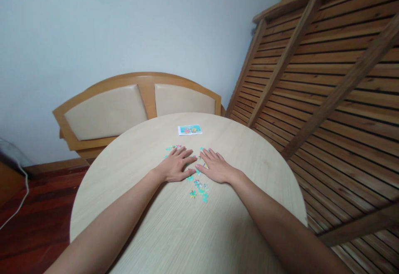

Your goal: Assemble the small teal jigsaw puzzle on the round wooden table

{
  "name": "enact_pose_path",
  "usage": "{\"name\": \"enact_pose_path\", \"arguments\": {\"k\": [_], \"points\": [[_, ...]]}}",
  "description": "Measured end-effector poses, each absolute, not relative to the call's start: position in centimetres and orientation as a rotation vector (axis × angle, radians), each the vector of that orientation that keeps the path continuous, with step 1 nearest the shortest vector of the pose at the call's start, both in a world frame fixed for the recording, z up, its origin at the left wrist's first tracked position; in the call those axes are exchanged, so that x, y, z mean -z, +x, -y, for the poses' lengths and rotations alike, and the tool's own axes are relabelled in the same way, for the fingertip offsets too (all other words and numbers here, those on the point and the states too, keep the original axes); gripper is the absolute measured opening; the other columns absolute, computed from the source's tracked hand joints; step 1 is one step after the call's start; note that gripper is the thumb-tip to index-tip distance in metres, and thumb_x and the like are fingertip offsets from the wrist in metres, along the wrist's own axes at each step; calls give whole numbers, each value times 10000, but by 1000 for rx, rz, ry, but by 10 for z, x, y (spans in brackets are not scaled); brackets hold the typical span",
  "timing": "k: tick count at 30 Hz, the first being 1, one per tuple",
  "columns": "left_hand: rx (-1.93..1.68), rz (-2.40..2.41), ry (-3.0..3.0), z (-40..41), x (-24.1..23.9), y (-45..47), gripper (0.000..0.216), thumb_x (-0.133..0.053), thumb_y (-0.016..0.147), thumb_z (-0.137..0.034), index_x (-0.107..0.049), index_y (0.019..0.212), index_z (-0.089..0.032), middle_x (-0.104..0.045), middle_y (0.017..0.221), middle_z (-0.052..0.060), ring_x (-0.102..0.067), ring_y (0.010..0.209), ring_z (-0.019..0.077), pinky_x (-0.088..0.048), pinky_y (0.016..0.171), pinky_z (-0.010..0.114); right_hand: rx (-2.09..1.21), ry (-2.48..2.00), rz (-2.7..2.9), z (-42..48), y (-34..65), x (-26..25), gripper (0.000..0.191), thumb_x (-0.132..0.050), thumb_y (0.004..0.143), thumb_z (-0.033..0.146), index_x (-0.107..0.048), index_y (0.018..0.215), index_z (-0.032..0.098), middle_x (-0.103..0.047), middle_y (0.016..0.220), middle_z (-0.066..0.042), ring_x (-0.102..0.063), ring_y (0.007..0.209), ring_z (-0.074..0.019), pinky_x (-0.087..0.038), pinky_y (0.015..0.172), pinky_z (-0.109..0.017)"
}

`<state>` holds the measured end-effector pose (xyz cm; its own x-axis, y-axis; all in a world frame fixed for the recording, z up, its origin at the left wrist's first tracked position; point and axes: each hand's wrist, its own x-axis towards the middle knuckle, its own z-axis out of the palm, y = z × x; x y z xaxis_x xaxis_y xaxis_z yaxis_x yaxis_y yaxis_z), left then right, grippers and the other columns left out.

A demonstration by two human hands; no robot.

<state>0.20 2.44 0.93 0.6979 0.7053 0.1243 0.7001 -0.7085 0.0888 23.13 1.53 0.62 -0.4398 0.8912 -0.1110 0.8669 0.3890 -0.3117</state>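
Note:
Several small jigsaw puzzle pieces point(201, 187), mostly turquoise with bits of pink and yellow, lie loose around the middle of the table. My left hand point(177, 165) rests palm down over some of them, its fingers spread and pointing forward. Close by on the right, my right hand point(216, 166) also lies flat, fingers apart, its thumb near the left thumb. Both palms hide whatever pieces are beneath them. Beyond the hands a small turquoise picture card point(190, 130) with cartoon figures lies on the tabletop.
The round pale wooden table point(249, 145) has a curved edge. Behind it stands a wooden headboard point(146, 93) with cream panels, against a pale wall. Slatted wooden panels point(311, 79) lean along the right side. A white cable point(26, 187) hangs at the far left above the red-brown floor.

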Motion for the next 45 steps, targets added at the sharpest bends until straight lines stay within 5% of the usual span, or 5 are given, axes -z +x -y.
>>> {"name": "enact_pose_path", "arguments": {"k": [8, 12, 20, 29, 45], "points": [[-282, -913, 2851, -26, -10, 1, 567, -357, 979, -606, -516, 1411, -274, -402, 1552, 85, -361, 1427, 308, -227, 1205, 488, -457, -1533, 2596, -17, 230, -1, 837, -130, 926, 740, -197, 1590, 234, -92, 1667, -75, -21, 1536, -308, -7, 1214, -555], [-425, -998, 2817, -33, -3, -4, 566, -288, 1021, -522, -434, 1475, -218, -415, 1543, 103, -356, 1435, 260, -231, 1216, 443, -497, -1596, 2555, -9, 226, -11, 959, -167, 886, 790, -67, 1601, 159, -11, 1665, -98, 42, 1531, -329, 2, 1213, -562], [-258, -1470, 2655, -42, 9, -5, 628, -233, 1007, -603, -287, 1557, -304, -201, 1645, 52, -90, 1514, 367, -123, 1197, 579, -638, -1725, 2594, 17, 203, -18, 1210, -319, 741, 907, 31, 1588, 117, 105, 1649, -97, 196, 1480, -427, 63, 1168, -656], [-221, -1744, 2530, -45, 9, -13, 710, -255, 964, -691, -319, 1543, -284, -255, 1620, 128, -213, 1474, 426, -219, 1156, 573, -569, -1511, 2687, 2, 212, -8, 1116, -243, 806, 870, -23, 1594, 112, 56, 1655, -101, 106, 1525, -313, 48, 1224, -506], [-188, -1667, 2519, -26, 5, 6, 814, -369, 896, -759, -308, 1549, -277, -211, 1636, 121, -163, 1484, 440, -192, 1163, 578, -523, -1747, 2551, -35, 264, -1, 1064, -212, 819, 864, -50, 1600, 159, 49, 1662, -92, 73, 1528, -320, -1, 1222, -540]]}}
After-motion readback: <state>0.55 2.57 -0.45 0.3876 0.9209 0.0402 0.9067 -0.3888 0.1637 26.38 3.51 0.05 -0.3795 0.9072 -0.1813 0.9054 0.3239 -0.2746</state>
